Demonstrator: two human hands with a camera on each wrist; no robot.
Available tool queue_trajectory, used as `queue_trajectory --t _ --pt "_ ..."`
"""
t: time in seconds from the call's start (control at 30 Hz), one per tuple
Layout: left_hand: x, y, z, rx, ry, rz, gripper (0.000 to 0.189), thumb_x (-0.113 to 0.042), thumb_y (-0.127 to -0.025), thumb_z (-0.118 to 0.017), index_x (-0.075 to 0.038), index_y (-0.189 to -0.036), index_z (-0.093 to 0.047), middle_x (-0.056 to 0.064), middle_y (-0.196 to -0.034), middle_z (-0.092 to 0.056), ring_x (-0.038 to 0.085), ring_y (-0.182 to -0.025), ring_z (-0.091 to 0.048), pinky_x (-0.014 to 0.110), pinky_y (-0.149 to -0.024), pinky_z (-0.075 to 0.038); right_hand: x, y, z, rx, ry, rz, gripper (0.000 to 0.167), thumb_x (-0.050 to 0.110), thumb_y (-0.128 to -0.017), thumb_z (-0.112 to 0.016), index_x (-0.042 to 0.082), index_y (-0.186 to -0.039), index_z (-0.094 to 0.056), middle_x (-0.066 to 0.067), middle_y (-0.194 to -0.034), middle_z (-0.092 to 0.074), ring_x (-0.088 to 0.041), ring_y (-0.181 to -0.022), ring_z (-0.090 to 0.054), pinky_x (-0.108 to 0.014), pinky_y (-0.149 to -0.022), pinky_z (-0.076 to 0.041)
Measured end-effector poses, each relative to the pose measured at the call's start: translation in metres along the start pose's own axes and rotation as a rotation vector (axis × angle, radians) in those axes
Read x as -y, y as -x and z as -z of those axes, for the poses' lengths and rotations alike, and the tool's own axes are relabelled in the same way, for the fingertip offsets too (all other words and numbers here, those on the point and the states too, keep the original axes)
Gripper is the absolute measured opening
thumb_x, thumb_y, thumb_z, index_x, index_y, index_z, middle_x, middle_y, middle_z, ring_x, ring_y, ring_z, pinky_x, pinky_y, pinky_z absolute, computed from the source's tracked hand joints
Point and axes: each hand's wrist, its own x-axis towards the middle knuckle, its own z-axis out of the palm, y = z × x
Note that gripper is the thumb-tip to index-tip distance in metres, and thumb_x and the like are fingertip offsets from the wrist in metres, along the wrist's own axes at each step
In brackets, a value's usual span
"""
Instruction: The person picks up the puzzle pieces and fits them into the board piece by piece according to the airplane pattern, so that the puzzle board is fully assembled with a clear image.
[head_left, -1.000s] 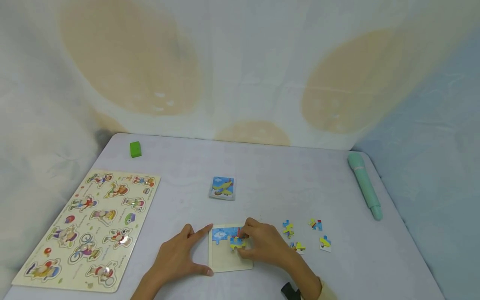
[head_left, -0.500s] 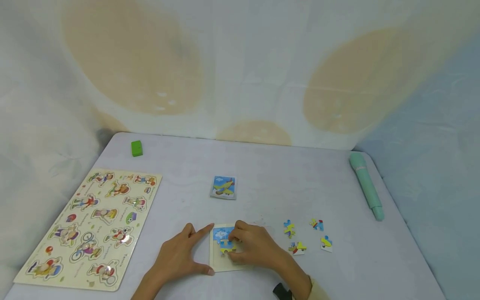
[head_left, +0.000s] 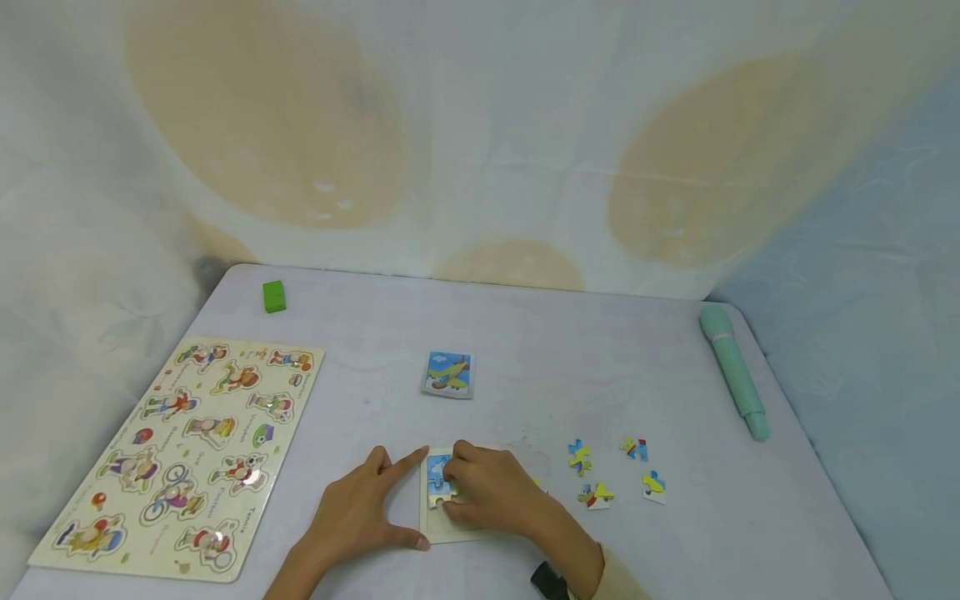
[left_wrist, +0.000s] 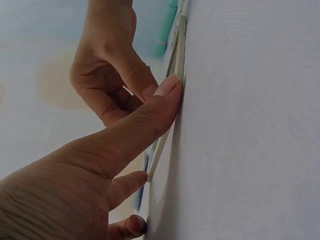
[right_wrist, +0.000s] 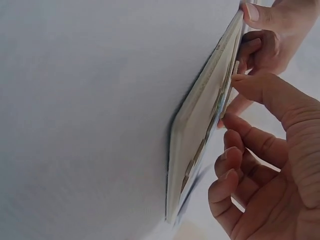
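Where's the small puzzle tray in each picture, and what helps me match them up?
Head: the puzzle tray is low, near the middle.
Left wrist: tray edge-on, a thin strip slanting from near the top, just right of centre.
Right wrist: tray steeply slanted, upper right toward bottom centre.
Shared landmark: left hand, thumb at the tray's edge.

Over on the right hand now, slim-fingered, and there's the sleeve behind it, pale cream, plain cloth, its edge sitting partway along the forearm. Just beside that forearm, towards the left hand, a stubby black piece juts out, smooth and blocky; its fastening is out of sight. Across to the left hand: a long thumb, its nail trimmed short, fine creases gathering towards the wrist, and a bare forearm behind.
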Motion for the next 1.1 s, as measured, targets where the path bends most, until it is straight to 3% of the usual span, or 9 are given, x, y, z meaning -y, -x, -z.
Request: queue_trajectory --t 0.23,0.43,0.7,0.8,0.9,0.97,1.1 --pt "0.000 0.000 0.000 -0.003 -0.005 0.004 0.109 -0.079 -0.049 -0.077 -0.042 -0.146 -0.047 -0.010 -0.089 -0.031 0.005 -0.065 -0.032 0.020 -0.052 -0.030 0.001 -0.002 -0.003 0.004 0.059 0.002 0.028 0.036 -0.084 -0.074 0.015 -0.103 -0.074 0.006 -0.095 -0.060 -0.001 -0.075 -0.055 -0.015 -0.068 -0.048" --pt "0.000 0.000 0.000 -0.010 -0.003 0.000 0.109 -0.079 -0.049 -0.077 -0.041 -0.146 -0.047 -0.010 -0.089 -0.032 0.004 -0.064 -0.032 0.020 -0.052 -0.030 0.002 0.000 -0.002 0.008 0.085 -0.007 0.044 0.044 -0.085 -0.075 0.015 -0.118 -0.070 0.005 -0.100 -0.059 -0.003 -0.076 -0.054 -0.016 -0.068 -0.048" --pt "0.001 0.001 -0.001 -0.018 -0.006 -0.007 0.109 -0.080 -0.049 -0.076 -0.043 -0.146 -0.046 -0.010 -0.090 -0.031 0.004 -0.064 -0.031 0.020 -0.052 -0.030 0.008 0.024 0.005 0.028 0.139 0.038 0.051 0.056 -0.085 -0.070 0.029 -0.128 -0.067 0.007 -0.093 -0.052 -0.002 -0.064 -0.041 -0.014 -0.056 -0.038" --pt "0.001 0.001 -0.002 -0.029 -0.016 -0.015 0.109 -0.081 -0.048 -0.076 -0.043 -0.146 -0.047 -0.011 -0.090 -0.031 0.004 -0.064 -0.031 0.020 -0.052 -0.029 0.011 0.033 0.003 0.053 0.180 0.023 0.055 0.059 -0.084 -0.069 0.031 -0.131 -0.066 0.003 -0.100 -0.058 -0.005 -0.069 -0.053 -0.018 -0.058 -0.045" --pt "0.001 0.001 -0.002 -0.036 -0.022 -0.018 0.109 -0.080 -0.048 -0.076 -0.042 -0.145 -0.048 -0.011 -0.090 -0.031 0.003 -0.064 -0.031 0.020 -0.052 -0.030 0.015 0.038 0.000 0.079 0.222 0.004 0.061 0.064 -0.083 -0.067 0.031 -0.134 -0.063 -0.006 -0.114 -0.063 -0.014 -0.083 -0.067 -0.027 -0.063 -0.053" --pt "0.001 0.001 -0.002 -0.037 -0.020 -0.018 0.109 -0.080 -0.048 -0.077 -0.042 -0.145 -0.048 -0.011 -0.090 -0.031 0.003 -0.065 -0.031 0.020 -0.052 -0.030 0.015 0.039 -0.003 0.080 0.236 -0.002 0.064 0.065 -0.083 -0.066 0.030 -0.135 -0.063 -0.010 -0.120 -0.064 -0.019 -0.091 -0.069 -0.030 -0.065 -0.055" --pt "0.001 0.001 -0.003 -0.035 -0.016 -0.015 0.109 -0.080 -0.048 -0.077 -0.041 -0.146 -0.048 -0.010 -0.090 -0.031 0.004 -0.065 -0.031 0.019 -0.052 -0.030 0.017 0.040 -0.005 0.052 0.234 0.007 0.063 0.066 -0.083 -0.065 0.028 -0.133 -0.065 -0.007 -0.117 -0.063 -0.017 -0.088 -0.068 -0.027 -0.062 -0.054"
